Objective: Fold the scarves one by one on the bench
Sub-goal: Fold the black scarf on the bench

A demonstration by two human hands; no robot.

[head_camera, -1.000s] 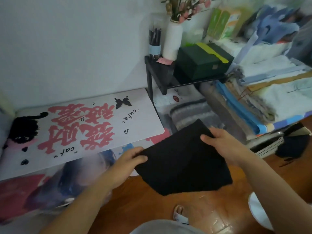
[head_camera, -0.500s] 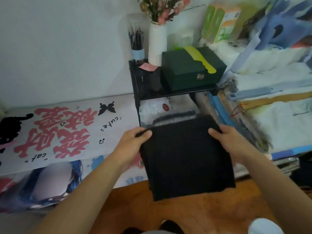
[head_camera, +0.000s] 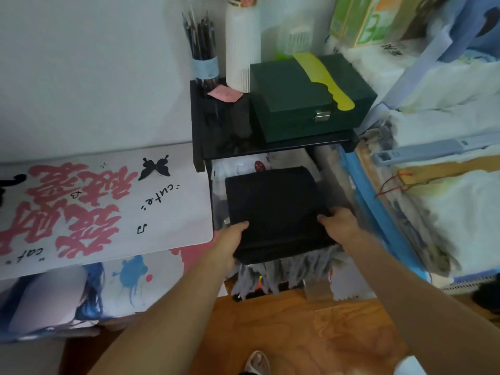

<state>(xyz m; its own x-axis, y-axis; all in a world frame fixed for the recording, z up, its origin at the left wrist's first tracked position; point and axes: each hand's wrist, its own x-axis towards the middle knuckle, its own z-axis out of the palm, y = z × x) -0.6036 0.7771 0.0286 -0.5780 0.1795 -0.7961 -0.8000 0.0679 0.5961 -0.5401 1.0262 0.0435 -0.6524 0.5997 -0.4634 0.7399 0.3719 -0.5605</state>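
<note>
A folded black scarf (head_camera: 273,209) lies flat under a small black shelf (head_camera: 270,147), on top of a grey fringed cloth (head_camera: 284,274) whose tassels hang over the front edge. The left hand (head_camera: 230,239) holds the scarf's near left corner, thumb on top and fingers beneath, its grip clamped on the fabric. The right hand (head_camera: 341,223) clasps the near right edge the same way. On the shelf stand a dark green box (head_camera: 305,98) with a yellow comb (head_camera: 324,79) lying on it, a white ribbed vase (head_camera: 242,50) and a jar of brushes (head_camera: 203,50). To the left, the tabletop carries a white mat (head_camera: 113,201) with pink lettering and a black butterfly. Stacked towels (head_camera: 446,109) fill the right. Below is wooden floor (head_camera: 311,336).
</note>
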